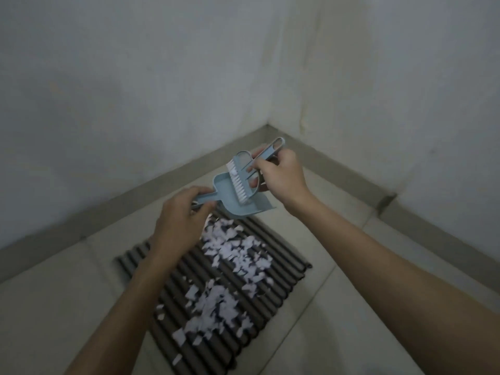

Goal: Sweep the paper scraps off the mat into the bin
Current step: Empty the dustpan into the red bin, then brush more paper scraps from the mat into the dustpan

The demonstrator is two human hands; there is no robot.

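Where the picture is read from its left side, the first item is the left hand, seen from the back, its fingers curled around the handle of a pale blue dustpan; the handle's end is hidden under the palm. Dustpan: held in the air above the far end of the mat, open lip toward the right. Brush: same pale blue, white bristles, lying across the pan; whether the bristles touch the pan floor is hard to make out. Right hand: fingers closed on the brush handle, whose looped end sticks out beyond the knuckles. Mat: dark, ribbed, on a pale tiled floor in a wall corner; its near end is cut off by the forearms and the lower frame edge. Paper scraps: white, strewn in two loose heaps on the mat, edges blurred, some hidden behind the left forearm.
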